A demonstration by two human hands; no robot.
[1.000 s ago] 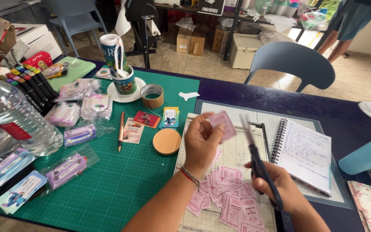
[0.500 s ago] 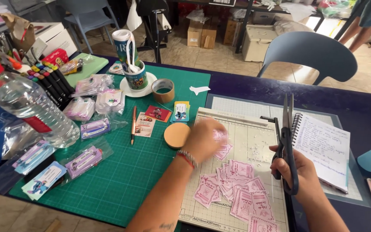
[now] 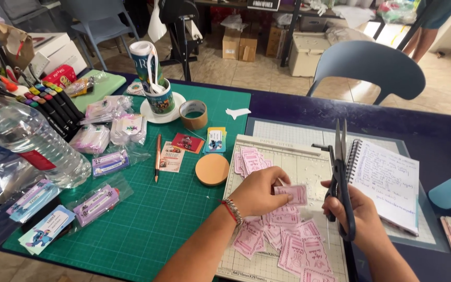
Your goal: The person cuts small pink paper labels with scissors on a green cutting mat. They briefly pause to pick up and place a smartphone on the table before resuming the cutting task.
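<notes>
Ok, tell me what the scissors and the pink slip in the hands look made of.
Scissors in the right hand: blades look like bare metal, grey with a dull shine; handles dark, probably plastic. Pink slip pinched by the left hand: seems thin matte paper or card, flat with printing on it; which of the two is unclear.
</notes>
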